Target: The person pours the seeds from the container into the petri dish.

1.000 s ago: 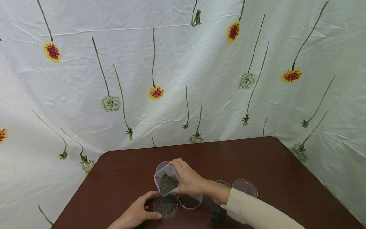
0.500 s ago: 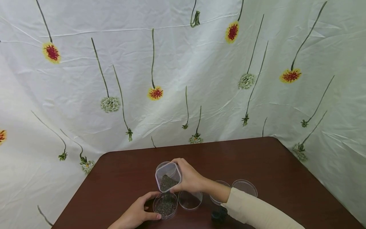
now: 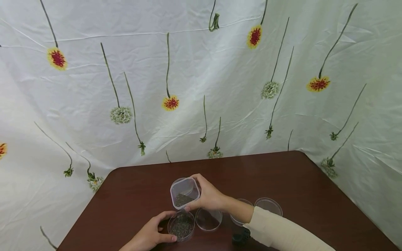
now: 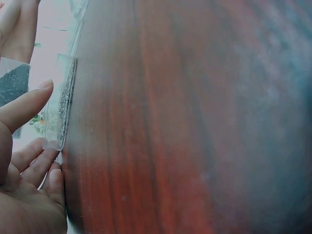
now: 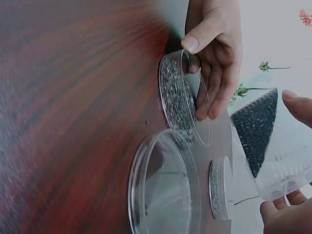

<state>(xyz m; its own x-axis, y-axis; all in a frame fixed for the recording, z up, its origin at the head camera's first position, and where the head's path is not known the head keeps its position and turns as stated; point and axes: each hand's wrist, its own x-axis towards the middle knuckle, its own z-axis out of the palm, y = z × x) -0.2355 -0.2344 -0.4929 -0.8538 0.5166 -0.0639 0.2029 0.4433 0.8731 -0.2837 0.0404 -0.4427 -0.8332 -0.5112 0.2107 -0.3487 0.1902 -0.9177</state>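
The relation that counts is tub over dish: the right hand (image 3: 205,195) grips the tub (image 3: 189,184) from its right side, thumb on the near side, and holds it up and tipped, its mouth facing near. The dish (image 3: 190,236) sits on the table (image 3: 141,181) below the tub and slightly nearer, so the tub's lowest corner hangs above the dish's far rim; the right wrist view shows a small gap between them. Inside the tub, the dark grains (image 3: 183,200) are heaped in that low corner; whether any are falling, I cannot tell. The left hand (image 3: 154,232), nearer the dish, holds it from the left with thumb and fingers spread around its side. A second dish (image 3: 209,230) stands just right of the first, and another, the far dish (image 5: 226,195), lies beyond the tub.
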